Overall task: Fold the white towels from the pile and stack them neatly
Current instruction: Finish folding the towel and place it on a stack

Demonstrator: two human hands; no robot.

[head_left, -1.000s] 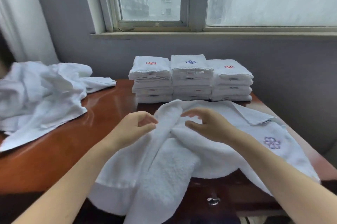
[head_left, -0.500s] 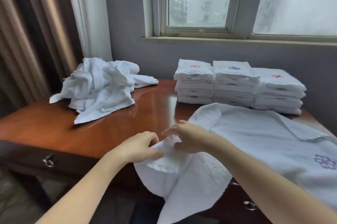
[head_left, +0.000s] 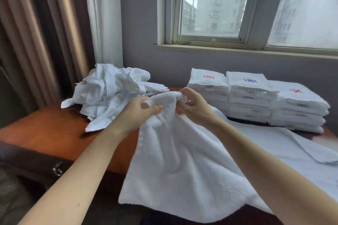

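A: Which step was in hand at this frame?

B: Judged to be the start of a fold on one towel (head_left: 173, 160): an edge was being found and gathered. No crease showed, and the cloth was bunched, not squared.

A: Hands?

B: The left hand (head_left: 139, 113) was grasping the raised edge, fingers curled under and thumb across the front. The right hand (head_left: 192, 105) was pinching the same bunched edge just beside it, so the two nearly touched. Neither hand was free.

A: Where was the towel relative to them?

B: It hung down from both hands, held above the table (head_left: 45, 129). The lower part draped toward the person and over the table's front edge. A flat white spread lay on the table to the right, under the right forearm. Whether that was the same cloth could not be fixed with certainty.

A: Other task items?

B: The unfolded pile (head_left: 111, 93) sat at the table's far left, behind the left hand and apart from it. Three folded stacks (head_left: 252, 100) stood side by side at the back right, below the window (head_left: 210, 5), beyond the right hand and untouched.

A: What did the next move require?

B: Judgement only. The hands would need to run apart along the edge to its two corners, so the cloth hangs straight and can be laid flat. Risk noted: the overhanging part could drag the towel off the front.
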